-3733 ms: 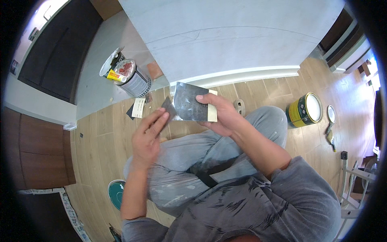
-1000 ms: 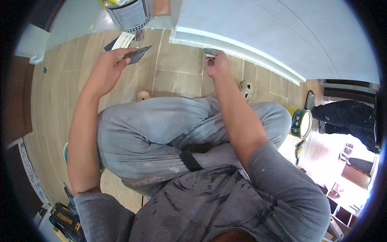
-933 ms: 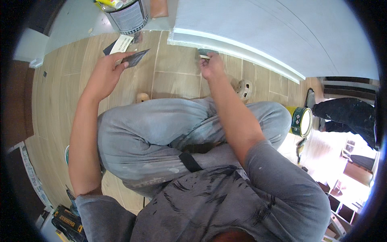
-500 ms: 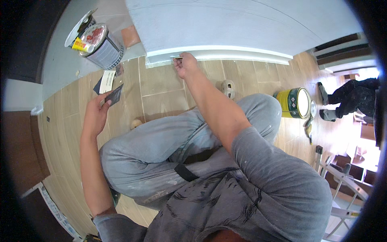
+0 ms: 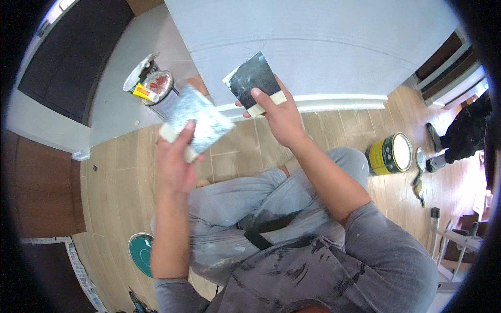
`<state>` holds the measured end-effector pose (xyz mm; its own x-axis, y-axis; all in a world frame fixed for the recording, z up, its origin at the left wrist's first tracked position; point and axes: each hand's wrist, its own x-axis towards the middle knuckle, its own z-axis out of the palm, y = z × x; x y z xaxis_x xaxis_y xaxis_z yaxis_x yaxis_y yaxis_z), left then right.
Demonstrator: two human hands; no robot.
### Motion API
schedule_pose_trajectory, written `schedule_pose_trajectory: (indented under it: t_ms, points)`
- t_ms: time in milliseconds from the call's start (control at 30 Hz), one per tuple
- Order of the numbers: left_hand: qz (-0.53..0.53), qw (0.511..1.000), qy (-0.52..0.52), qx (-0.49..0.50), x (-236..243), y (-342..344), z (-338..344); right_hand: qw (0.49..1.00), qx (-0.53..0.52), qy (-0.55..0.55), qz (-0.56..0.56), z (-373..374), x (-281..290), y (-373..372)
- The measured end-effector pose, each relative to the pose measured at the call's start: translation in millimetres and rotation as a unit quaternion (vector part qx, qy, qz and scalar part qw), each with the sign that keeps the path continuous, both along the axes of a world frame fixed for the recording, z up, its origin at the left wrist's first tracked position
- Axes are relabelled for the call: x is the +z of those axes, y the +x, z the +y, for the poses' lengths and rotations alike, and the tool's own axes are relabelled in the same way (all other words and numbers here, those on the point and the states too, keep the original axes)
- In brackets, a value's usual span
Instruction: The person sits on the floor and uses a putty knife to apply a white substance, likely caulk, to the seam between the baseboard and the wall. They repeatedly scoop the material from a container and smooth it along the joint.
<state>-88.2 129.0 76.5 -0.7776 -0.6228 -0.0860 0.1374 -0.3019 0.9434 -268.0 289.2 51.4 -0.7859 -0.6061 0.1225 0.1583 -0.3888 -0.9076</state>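
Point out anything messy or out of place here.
The tin at upper left looks messy: its top is smeared reddish, and a yellow tube lies slanted at its edge. The dark blade in the right hand bears pale marks, so it seems unclean.

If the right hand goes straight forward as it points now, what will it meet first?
Dark scraper leading, the right hand would probably meet the pale wall first, though the gap in depth is unclear.

Head-worn fisheye view, facing down, fairly near
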Motion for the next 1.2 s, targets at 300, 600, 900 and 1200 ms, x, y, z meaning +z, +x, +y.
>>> schedule_pose_trajectory:
  t_ms: [300,600,900,1200]
  points:
    - [0.132,0.976,0.137,0.107,24.5,-64.4,85.9,0.97,-0.155,0.089,0.163,28.8,42.7,19.8]
    - [0.152,0.974,0.123,0.114,2.3,-52.1,84.0,0.98,-0.075,0.008,0.186,22.5,6.9,22.3]
    - [0.157,0.975,0.121,0.104,2.8,-42.5,76.5,0.945,-0.026,0.08,0.317,28.6,29.5,22.0]
    - [0.113,0.99,0.041,0.074,14.5,-36.5,67.2,0.95,0.084,0.136,0.269,36.3,45.5,17.7]
